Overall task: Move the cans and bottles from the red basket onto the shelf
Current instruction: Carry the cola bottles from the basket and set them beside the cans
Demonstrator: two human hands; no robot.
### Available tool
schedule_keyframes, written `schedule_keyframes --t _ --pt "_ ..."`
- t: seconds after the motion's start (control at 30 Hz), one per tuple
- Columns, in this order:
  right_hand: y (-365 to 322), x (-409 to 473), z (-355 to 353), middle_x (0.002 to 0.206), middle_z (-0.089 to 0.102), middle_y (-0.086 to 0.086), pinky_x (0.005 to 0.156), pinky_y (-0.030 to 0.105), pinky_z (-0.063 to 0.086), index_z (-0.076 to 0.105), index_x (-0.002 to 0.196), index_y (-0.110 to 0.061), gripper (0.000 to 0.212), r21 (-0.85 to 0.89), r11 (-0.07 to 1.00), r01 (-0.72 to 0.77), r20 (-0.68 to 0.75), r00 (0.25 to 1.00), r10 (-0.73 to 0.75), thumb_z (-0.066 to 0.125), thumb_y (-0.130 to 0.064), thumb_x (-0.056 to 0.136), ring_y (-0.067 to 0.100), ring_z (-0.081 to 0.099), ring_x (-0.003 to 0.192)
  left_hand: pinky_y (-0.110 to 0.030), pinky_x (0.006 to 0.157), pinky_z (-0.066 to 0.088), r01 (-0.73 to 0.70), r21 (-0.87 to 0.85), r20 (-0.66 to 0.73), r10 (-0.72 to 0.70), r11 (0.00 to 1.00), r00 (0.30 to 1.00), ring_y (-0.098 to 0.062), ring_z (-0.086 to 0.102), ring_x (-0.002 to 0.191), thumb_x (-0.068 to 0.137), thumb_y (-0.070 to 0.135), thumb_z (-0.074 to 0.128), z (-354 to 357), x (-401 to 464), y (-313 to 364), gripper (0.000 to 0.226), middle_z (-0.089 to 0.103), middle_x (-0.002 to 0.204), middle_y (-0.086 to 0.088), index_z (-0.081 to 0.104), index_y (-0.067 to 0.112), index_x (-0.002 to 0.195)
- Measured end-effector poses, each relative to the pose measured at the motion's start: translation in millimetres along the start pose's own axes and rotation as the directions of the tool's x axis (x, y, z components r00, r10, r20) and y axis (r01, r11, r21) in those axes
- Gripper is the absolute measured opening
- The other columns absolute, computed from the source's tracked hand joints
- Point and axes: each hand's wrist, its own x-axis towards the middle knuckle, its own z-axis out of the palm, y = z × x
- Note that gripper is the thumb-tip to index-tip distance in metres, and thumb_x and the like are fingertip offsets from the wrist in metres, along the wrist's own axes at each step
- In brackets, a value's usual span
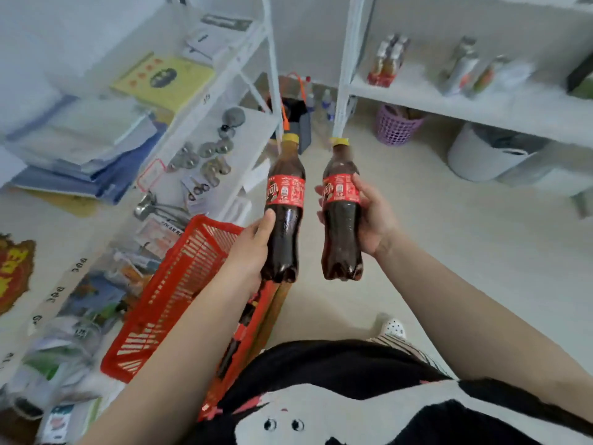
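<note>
There are two cola bottles, one in each hand. The left hand [253, 248] is wrapped around the low part of the left bottle [285, 207]. The right hand [372, 213] is wrapped around the middle of the right bottle [340, 216], with the thumb on its red label. Both bottles stand up straight, near each other but not touching, and each has one yellow cap. They are up in the air, above the floor.

One red basket [179, 290] sits at 8 o'clock from the bottles, below the left arm. Dark shapes show inside it, too hidden to count.

One white shelf [481, 104] is at 1 o'clock. On it stand a pack of small bottles [386, 64] and some blurry silver bottles [462, 70]; I cannot count those. One purple basket [396, 125] sits on the floor under it.
</note>
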Motion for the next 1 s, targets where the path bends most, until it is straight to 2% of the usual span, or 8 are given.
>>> schedule_keyframes --t 0.1,0.23,0.4,0.47,0.57,0.67,0.83,1.0 --pt "-45.4 -14.5 -43.2 0.100 0.069 0.015 0.077 0.038 0.057 0.061 0.116 -0.004 0.062 0.076 0.997 0.032 -0.108 0.994 -0.024 0.073 -0.044 0.070 0.024 0.067 0.078 -0.049 0.087 0.054 0.057 -0.001 0.034 -0.057 0.998 0.998 -0.032 0.070 0.093 0.086 0.065 0.044 73.7 19.9 8.3 0.059 0.073 0.105 -0.011 0.061 0.018 0.117" --pt "-122.6 -41.7 -109.0 0.073 0.070 0.012 0.067 0.036 0.060 0.058 0.105 -0.008 0.059 0.091 0.993 0.081 -0.246 0.968 -0.056 0.080 -0.041 0.060 0.026 0.070 0.066 -0.042 0.086 0.054 0.148 -0.001 0.147 -0.147 0.989 0.978 -0.027 0.072 0.089 0.086 0.070 0.033 179.9 40.5 14.9 0.062 0.075 0.099 -0.006 0.065 0.022 0.106" --pt "-224.9 -83.1 -191.2 0.090 0.072 0.014 0.080 0.039 0.059 0.059 0.116 -0.003 0.062 0.093 0.978 0.186 -0.258 0.953 -0.157 0.074 -0.042 0.070 0.023 0.070 0.075 -0.038 0.080 0.055 0.126 0.082 0.275 -0.144 0.989 0.951 -0.022 0.073 0.085 0.086 0.068 0.039 308.7 57.4 21.7 0.055 0.076 0.097 -0.003 0.068 0.023 0.099" --pt "-261.4 -100.5 -218.7 0.101 0.071 0.012 0.075 0.033 0.058 0.059 0.121 -0.003 0.063 0.052 0.980 0.192 -0.248 0.953 -0.173 0.068 -0.045 0.075 0.021 0.068 0.075 -0.037 0.078 0.055 0.084 0.095 0.343 -0.112 0.992 0.932 -0.022 0.073 0.086 0.084 0.066 0.047 356.5 60.9 24.6 0.052 0.075 0.100 -0.005 0.068 0.021 0.100" --pt "-304.1 -119.0 -249.3 0.109 0.069 0.011 0.069 0.030 0.057 0.060 0.118 -0.002 0.066 0.051 0.978 0.201 -0.264 0.947 -0.181 0.074 -0.043 0.068 0.018 0.067 0.076 -0.036 0.071 0.056 0.023 0.167 0.422 -0.092 0.986 0.902 -0.022 0.072 0.088 0.082 0.060 0.057 418.8 68.1 34.2 0.050 0.075 0.098 -0.004 0.066 0.018 0.108" --pt "-339.1 -124.5 -273.6 0.100 0.068 0.011 0.070 0.030 0.058 0.061 0.109 0.000 0.063 0.124 0.962 0.244 -0.298 0.934 -0.199 0.084 -0.032 0.059 0.018 0.068 0.078 -0.030 0.060 0.054 -0.041 0.231 0.499 -0.082 0.972 0.863 -0.017 0.072 0.077 0.086 0.048 0.060 470.9 80.9 46.3 0.032 0.075 0.086 0.000 0.067 0.019 0.099" --pt "-400.0 -118.8 -320.7 0.085 0.071 0.012 0.070 0.028 0.058 0.060 0.105 0.000 0.055 0.168 0.937 0.305 -0.389 0.894 -0.221 0.080 -0.032 0.064 0.019 0.070 0.075 -0.027 0.050 0.052 -0.036 0.259 0.526 -0.110 0.965 0.843 -0.016 0.071 0.064 0.086 0.033 0.065 552.5 116.6 64.0 0.021 0.073 0.072 0.001 0.064 0.015 0.096" --pt "-474.5 -107.4 -357.9 0.094 0.072 0.010 0.073 0.029 0.059 0.059 0.115 -0.004 0.066 0.029 0.930 0.366 -0.492 0.815 -0.305 0.079 -0.037 0.062 0.021 0.070 0.085 -0.028 0.048 0.053 0.002 0.303 0.520 -0.167 0.953 0.837 -0.018 0.071 0.060 0.079 0.026 0.074 634.0 169.4 88.7 0.023 0.073 0.072 -0.002 0.062 0.014 0.096"
